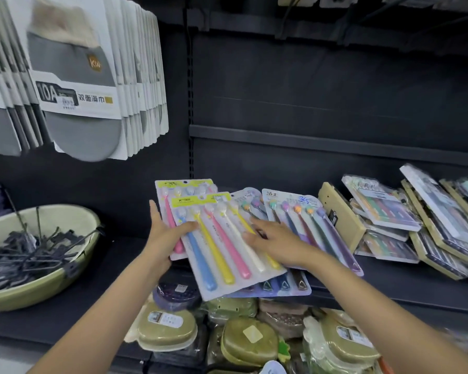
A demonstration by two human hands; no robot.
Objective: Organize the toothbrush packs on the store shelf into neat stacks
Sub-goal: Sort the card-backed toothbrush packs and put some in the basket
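Early stage; left hand [164, 233] gripping top pastel toothbrush pack [227, 244] at its edge on shelf [389, 282], right hand [276, 241] pressing flat, fingers straight; packs to right [405, 220] lying jumbled, needing stacking.

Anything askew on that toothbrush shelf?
Yes. The top pastel toothbrush pack lies diagonally, its lower end overhanging the black shelf edge; the dark-handled pack beside it fans out, and the right-hand card packs lean in a slumped heap.
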